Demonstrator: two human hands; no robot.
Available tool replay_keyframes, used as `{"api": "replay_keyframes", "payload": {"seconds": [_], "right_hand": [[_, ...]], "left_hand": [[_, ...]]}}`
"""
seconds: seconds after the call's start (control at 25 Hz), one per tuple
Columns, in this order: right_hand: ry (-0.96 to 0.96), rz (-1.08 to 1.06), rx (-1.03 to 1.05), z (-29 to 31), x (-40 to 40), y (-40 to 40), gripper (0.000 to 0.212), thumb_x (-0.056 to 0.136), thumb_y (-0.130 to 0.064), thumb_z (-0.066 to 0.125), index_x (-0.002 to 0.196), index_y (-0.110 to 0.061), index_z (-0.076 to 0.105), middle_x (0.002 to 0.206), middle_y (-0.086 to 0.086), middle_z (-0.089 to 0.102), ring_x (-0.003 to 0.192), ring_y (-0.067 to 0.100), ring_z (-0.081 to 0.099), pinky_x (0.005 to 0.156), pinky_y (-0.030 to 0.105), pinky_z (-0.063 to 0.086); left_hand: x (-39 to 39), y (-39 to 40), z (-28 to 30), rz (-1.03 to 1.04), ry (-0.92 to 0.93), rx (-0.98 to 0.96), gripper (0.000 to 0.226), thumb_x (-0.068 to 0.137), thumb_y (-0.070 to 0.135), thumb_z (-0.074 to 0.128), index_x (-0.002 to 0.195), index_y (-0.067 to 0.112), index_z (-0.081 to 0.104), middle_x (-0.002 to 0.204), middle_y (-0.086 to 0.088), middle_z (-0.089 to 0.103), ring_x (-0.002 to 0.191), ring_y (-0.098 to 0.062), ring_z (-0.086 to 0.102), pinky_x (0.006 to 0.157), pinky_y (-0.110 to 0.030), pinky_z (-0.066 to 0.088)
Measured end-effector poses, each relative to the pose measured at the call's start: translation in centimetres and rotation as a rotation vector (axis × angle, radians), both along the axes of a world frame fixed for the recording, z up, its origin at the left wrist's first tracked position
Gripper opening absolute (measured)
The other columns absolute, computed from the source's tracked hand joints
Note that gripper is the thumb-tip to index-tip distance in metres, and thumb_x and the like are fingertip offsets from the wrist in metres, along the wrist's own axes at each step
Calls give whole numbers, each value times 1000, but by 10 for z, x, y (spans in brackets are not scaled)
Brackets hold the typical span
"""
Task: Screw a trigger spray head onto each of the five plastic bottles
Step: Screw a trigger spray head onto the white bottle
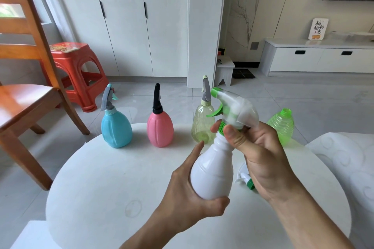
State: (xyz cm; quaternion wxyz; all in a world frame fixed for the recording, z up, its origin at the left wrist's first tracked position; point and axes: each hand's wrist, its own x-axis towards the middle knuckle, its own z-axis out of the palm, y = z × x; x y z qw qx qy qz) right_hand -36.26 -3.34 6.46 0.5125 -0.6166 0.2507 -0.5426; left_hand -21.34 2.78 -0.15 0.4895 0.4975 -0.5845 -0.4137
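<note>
White round table [101, 198] holds three finished bottles — blue [115, 129], pink [159, 130], clear [202, 125]. My left hand [188, 200] wraps the white bottle [212, 170]; my right hand [257, 153] pinches its spray head [234, 107] collar. One green bottle [282, 125] and one loose head [245, 180] wait — five bottles total.

I see my left hand [194, 194] wrapped around the white bottle [212, 172] from below, and my right hand [261, 153] pinching the green collar [221, 128] with thumb and fingers.
</note>
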Motion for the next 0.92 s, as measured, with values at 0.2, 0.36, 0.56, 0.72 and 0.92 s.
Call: {"api": "replay_keyframes", "payload": {"seconds": [0.2,0.36,0.56,0.72,0.92], "right_hand": [[-9,-41,17,4,-3,2,13,84,-24,69,87,-15,77,87,3,76,84,15,69,76,23,51],[-12,-69,7,7,-4,5,13,83,-24,69,85,-14,77,86,5,76,83,17,69,75,24,52],[-60,-31,26,6,-4,6,18,83,-23,67,91,-9,75,90,4,76,88,15,70,77,22,52],[-31,-112,11,1,-11,-11,27,86,-15,70,109,-2,67,93,-5,76,90,8,69,79,21,51],[103,-561,-65,13,-44,-77,11,82,-25,73,93,-22,70,83,-7,70,80,13,65,81,40,53]], "left_hand": [[-8,2,-1,-4,-4,-14,118,53,23,85,153,33,24,111,15,70,90,-12,71,64,-22,56],[-10,3,0,-7,-11,-40,117,54,22,85,153,35,24,109,16,70,89,-12,71,63,-21,56],[-9,0,-4,52,-72,-49,120,53,28,87,150,47,20,112,25,65,89,-4,70,62,-17,55],[7,-13,-6,126,-127,-17,130,52,49,88,147,58,0,136,52,32,124,18,41,96,-20,46],[24,-24,-16,240,-108,36,103,75,40,81,149,55,10,156,19,32,142,-3,31,116,-38,31]]}}
